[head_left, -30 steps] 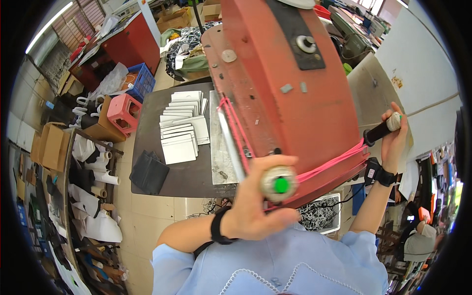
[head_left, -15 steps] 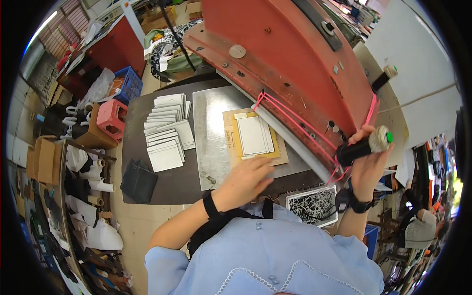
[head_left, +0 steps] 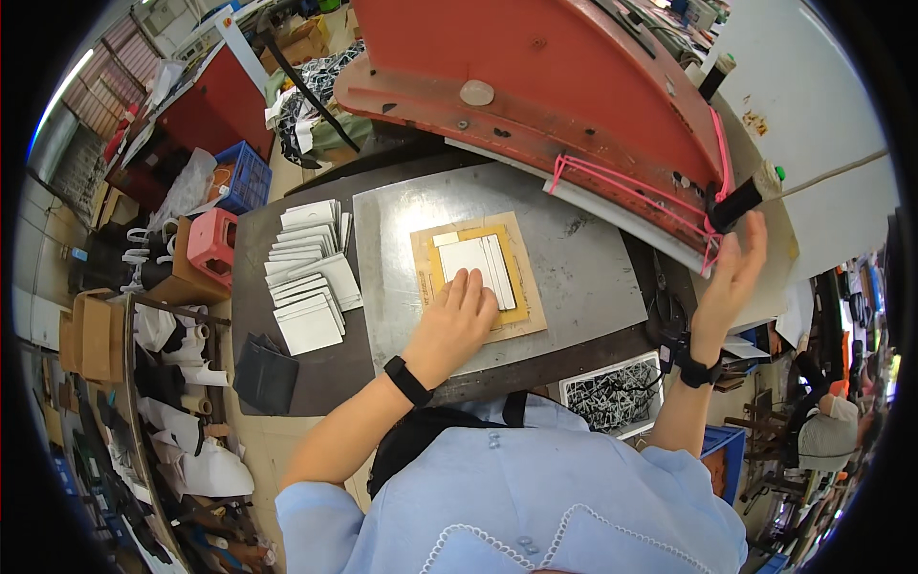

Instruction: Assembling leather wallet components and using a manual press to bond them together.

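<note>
Press head swung further right since earlier frame; right hand now off the handle. Stack of white sheets (head_left: 308,271) lies left. Left hand (head_left: 453,325), fingers together and flat, presses white piece (head_left: 475,264) on tan cutting board (head_left: 522,315). Right hand (head_left: 732,277) open, fingers loosely together, just below black handle (head_left: 737,203).

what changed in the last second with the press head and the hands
The red press head swung from over the plate to the far side, uncovering the white pieces on their tan board. The left hand left the green-tipped handle and now rests on the white pieces. The right hand took that handle, then opened just below it. The stacked white sheets stayed put.
</note>
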Demonstrator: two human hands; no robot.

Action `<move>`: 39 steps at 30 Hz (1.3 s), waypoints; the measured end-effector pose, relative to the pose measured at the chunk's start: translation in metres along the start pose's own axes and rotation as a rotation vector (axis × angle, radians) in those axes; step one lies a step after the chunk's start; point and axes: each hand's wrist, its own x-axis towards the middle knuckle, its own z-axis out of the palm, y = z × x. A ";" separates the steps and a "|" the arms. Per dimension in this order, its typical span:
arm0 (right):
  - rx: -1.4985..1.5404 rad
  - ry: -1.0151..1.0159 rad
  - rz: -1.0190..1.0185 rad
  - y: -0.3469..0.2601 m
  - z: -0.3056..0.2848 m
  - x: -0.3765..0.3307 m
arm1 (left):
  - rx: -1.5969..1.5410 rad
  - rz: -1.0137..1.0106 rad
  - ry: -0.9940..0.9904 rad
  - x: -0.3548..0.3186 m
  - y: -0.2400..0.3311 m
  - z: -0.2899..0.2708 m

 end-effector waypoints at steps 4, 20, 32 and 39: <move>0.134 -0.666 0.149 -0.030 0.014 -0.025 | 0.150 0.068 0.018 0.002 0.003 0.002; 0.798 -1.079 0.716 -0.082 0.098 -0.049 | -1.282 -0.732 0.413 -0.017 -0.066 -0.073; 0.760 -0.713 0.755 -0.075 0.083 -0.105 | -1.769 -0.897 0.216 -0.032 -0.017 -0.070; 0.305 -0.859 0.845 -0.050 -0.028 -0.068 | -1.806 -0.917 0.318 -0.037 -0.051 -0.081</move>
